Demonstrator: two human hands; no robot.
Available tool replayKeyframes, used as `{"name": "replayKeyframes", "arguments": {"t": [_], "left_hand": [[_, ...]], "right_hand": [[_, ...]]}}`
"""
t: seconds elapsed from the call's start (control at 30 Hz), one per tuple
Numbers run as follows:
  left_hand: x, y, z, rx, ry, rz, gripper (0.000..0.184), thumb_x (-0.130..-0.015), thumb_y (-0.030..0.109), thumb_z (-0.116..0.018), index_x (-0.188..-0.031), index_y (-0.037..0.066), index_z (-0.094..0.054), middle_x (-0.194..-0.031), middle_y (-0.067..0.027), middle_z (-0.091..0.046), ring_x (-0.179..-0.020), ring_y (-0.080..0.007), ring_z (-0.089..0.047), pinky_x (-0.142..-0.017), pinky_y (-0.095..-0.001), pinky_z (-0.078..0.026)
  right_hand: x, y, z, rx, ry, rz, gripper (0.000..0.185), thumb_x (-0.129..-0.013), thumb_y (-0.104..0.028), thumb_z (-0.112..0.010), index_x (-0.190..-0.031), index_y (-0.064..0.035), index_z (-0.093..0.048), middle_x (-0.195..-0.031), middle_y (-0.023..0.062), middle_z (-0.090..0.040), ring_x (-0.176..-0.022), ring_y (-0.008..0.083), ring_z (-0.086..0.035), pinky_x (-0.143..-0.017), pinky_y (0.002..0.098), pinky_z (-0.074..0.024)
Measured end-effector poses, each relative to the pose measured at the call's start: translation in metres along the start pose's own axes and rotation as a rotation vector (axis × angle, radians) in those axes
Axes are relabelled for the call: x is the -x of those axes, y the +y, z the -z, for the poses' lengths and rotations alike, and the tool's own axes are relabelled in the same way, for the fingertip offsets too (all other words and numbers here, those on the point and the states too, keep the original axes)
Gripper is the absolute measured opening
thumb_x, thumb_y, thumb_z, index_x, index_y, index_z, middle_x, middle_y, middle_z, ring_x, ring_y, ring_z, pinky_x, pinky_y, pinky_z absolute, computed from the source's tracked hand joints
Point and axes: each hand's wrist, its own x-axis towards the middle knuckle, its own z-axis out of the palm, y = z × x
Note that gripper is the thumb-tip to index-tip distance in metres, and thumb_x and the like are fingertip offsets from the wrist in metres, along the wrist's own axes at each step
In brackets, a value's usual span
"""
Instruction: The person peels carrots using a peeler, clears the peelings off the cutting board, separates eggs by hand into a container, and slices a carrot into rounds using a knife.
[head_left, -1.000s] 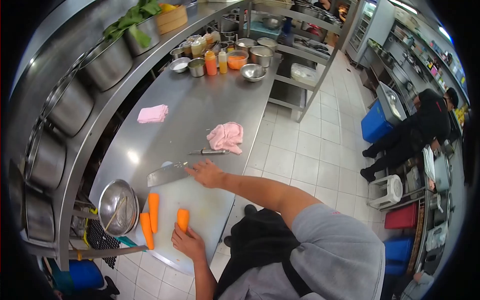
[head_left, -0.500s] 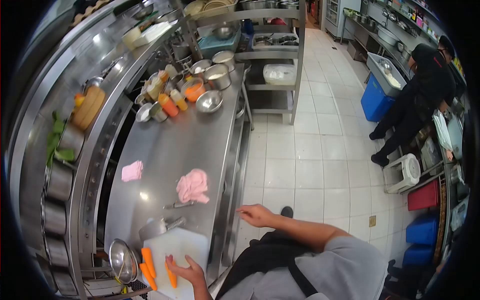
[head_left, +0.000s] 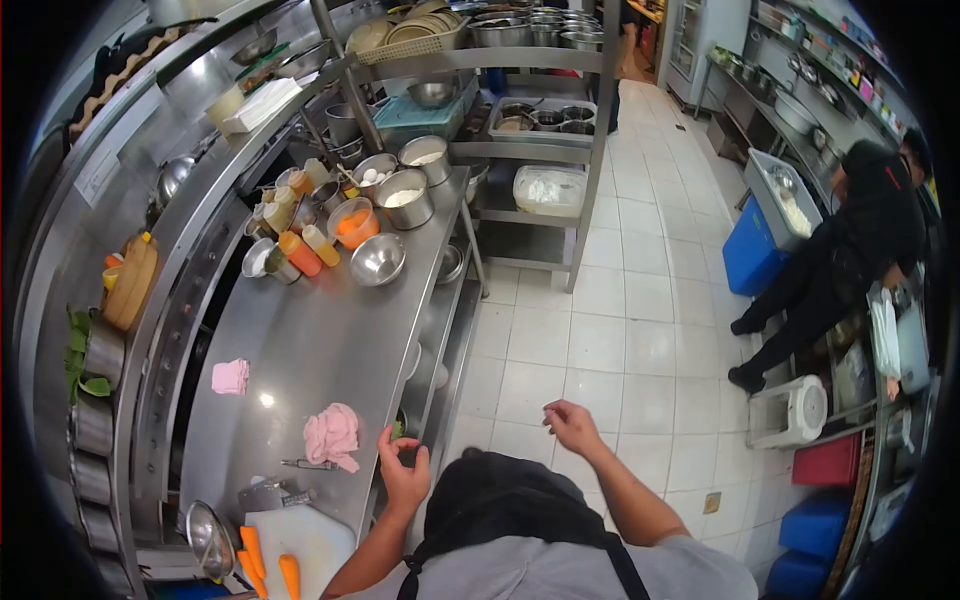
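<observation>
My left hand point(head_left: 405, 475) is raised beside the steel table's edge, thumb and fingers apart around nothing. My right hand point(head_left: 574, 427) hangs over the tiled floor with loosely bent fingers and nothing visible in it. Nearest my left hand lies a crumpled pink cloth point(head_left: 331, 436), with a slim metal tool point(head_left: 308, 464) beside it. At the table's near end, several orange carrots point(head_left: 290, 576) rest on a white cutting board point(head_left: 318, 546). A broad-bladed cleaver point(head_left: 262, 495) lies just beyond the board, and a steel bowl point(head_left: 208, 540) stands to its left.
A folded pink cloth point(head_left: 230, 377) lies farther along the steel table point(head_left: 300, 340). Sauce bottles point(head_left: 300, 254), an empty-looking metal bowl point(head_left: 378, 260) and pots point(head_left: 405, 205) crowd its far end. A shelving rack point(head_left: 530, 148) stands beyond. At right, a co-worker point(head_left: 870, 215) bends near a white stool point(head_left: 790, 412).
My left hand has left the carrots and risen up past the table's edge. My right hand has moved rightward. The view has shifted, so the table sits farther left and lower.
</observation>
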Motion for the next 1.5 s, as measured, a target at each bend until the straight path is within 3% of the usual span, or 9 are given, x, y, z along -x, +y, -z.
{"name": "replayKeyframes", "arguments": {"t": [0.13,0.3,0.47,0.57,0.77,1.0,1.23,1.33,1.5], "left_hand": [[-0.038,-0.006,-0.034,0.006,-0.062,0.002,0.067,-0.086,0.003,-0.072,-0.145,-0.005,-0.042,-0.090,-0.0100,-0.070,-0.090,-0.0252,-0.069,-0.101,-0.0426,-0.049],[-0.116,-0.033,-0.085,0.138,-0.128,0.039,0.062,-0.091,0.001,-0.070,-0.146,-0.002,-0.041,-0.093,-0.0088,-0.071,-0.091,-0.0185,-0.069,-0.089,-0.0328,-0.054],[-0.223,-0.027,-0.122,0.275,-0.005,0.020,0.054,-0.091,0.002,-0.071,-0.140,-0.002,-0.048,-0.092,-0.0090,-0.072,-0.083,-0.0180,-0.070,-0.082,-0.0322,-0.056],[-0.284,-0.022,-0.118,0.233,0.018,-0.040,0.049,-0.092,0.001,-0.070,-0.137,-0.002,-0.052,-0.092,-0.0085,-0.072,-0.083,-0.0165,-0.069,-0.082,-0.0305,-0.056],[-0.349,-0.022,-0.090,0.184,0.137,-0.004,0.031,-0.094,0.001,-0.070,-0.125,0.000,-0.063,-0.094,-0.0070,-0.072,-0.085,-0.0136,-0.068,-0.082,-0.0294,-0.055],[-0.333,-0.043,-0.097,0.127,0.496,0.201,0.027,-0.096,0.000,-0.068,-0.122,-0.001,-0.063,-0.089,-0.0048,-0.069,-0.083,-0.0130,-0.066,-0.078,-0.0285,-0.053],[-0.302,0.008,-0.134,-0.056,0.635,0.454,0.022,-0.097,0.005,-0.068,-0.118,0.000,-0.064,-0.088,-0.0042,-0.068,-0.078,-0.0121,-0.064,-0.076,-0.0286,-0.052],[-0.295,0.016,-0.148,-0.088,0.701,0.524,0.022,-0.097,0.006,-0.068,-0.118,0.000,-0.064,-0.087,-0.0039,-0.068,-0.078,-0.0119,-0.064,-0.076,-0.0286,-0.052],[-0.288,0.024,-0.162,-0.085,0.729,0.602,0.022,-0.097,0.005,-0.067,-0.118,0.001,-0.065,-0.086,-0.0038,-0.069,-0.077,-0.0114,-0.064,-0.075,-0.0284,-0.052]], "right_hand": [[-0.044,-0.018,-0.025,0.073,-0.220,0.041,0.023,-0.104,-0.011,-0.061,-0.122,0.0011,-0.069,-0.096,0.0100,-0.076,-0.083,0.0152,-0.072,-0.075,0.0317,-0.0599],[-0.106,-0.080,-0.030,0.357,-0.461,0.096,0.034,-0.103,-0.030,-0.065,-0.127,-0.0061,-0.070,-0.101,0.0135,-0.080,-0.087,0.0233,-0.076,-0.082,0.0365,-0.0595],[-0.207,-0.107,-0.007,0.443,-0.434,0.054,0.035,-0.101,-0.032,-0.067,-0.125,-0.0064,-0.071,-0.099,0.0146,-0.079,-0.086,0.0271,-0.076,-0.080,0.0388,-0.0597],[-0.286,-0.129,0.013,0.546,-0.308,0.203,0.032,-0.099,-0.033,-0.068,-0.118,-0.0075,-0.074,-0.095,0.0194,-0.078,-0.087,0.0365,-0.075,-0.079,0.0436,-0.0598],[-0.455,-0.212,0.027,0.350,-0.107,0.371,0.024,-0.096,-0.024,-0.067,-0.104,-0.0035,-0.075,-0.085,0.0211,-0.073,-0.077,0.0354,-0.072,-0.071,0.0437,-0.0561],[-0.711,-0.314,0.030,0.463,0.283,0.767,0.023,-0.092,-0.019,-0.067,-0.105,-0.0003,-0.071,-0.099,0.0247,-0.075,-0.095,0.0469,-0.071,-0.084,0.0514,-0.0577],[-0.899,-0.314,0.020,0.740,0.099,0.238,0.046,-0.090,-0.028,-0.064,-0.123,0.0036,-0.069,-0.119,0.0328,-0.070,-0.116,0.0472,-0.067,-0.102,0.0502,-0.0544],[-0.959,-0.263,0.001,1.216,0.109,0.441,0.051,-0.091,-0.030,-0.061,-0.129,0.0032,-0.068,-0.129,0.0329,-0.067,-0.124,0.0421,-0.065,-0.104,0.0475,-0.0540],[-0.973,-0.281,0.013,0.941,0.110,0.289,0.049,-0.087,-0.033,-0.062,-0.112,0.0070,-0.074,-0.123,0.0303,-0.071,-0.113,0.0425,-0.069,-0.095,0.0487,-0.0552]]}}
